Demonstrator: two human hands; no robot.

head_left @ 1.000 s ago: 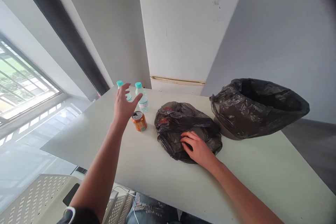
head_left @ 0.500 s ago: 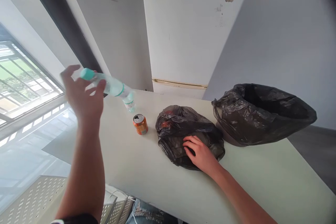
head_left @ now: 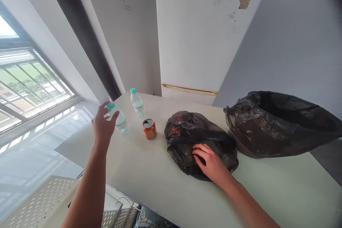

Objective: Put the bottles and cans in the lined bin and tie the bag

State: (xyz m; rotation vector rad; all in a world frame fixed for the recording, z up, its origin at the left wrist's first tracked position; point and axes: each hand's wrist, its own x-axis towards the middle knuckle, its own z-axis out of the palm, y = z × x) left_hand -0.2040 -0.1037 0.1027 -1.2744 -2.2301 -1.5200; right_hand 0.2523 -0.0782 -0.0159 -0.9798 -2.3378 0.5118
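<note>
My left hand has its fingers round the neck of a clear bottle with a teal cap, which leans slightly at the table's left side. A second such bottle stands upright behind it. To the right is an orange can with its top opened. My right hand lies on a crumpled black plastic bag, fingers curled on the plastic near its front; reddish things show through the bag's upper left. A larger black bag with a wide mouth stands at the right.
The pale table has its near edge by a person's jeans. A white fridge stands behind it. At the left are a barred window and, lower down, a perforated beige panel.
My left hand has lowered the tilted bottle to the tabletop, nearly upright, in front and left of the other bottle. My right hand stays on the black bag. The view has shifted slightly.
</note>
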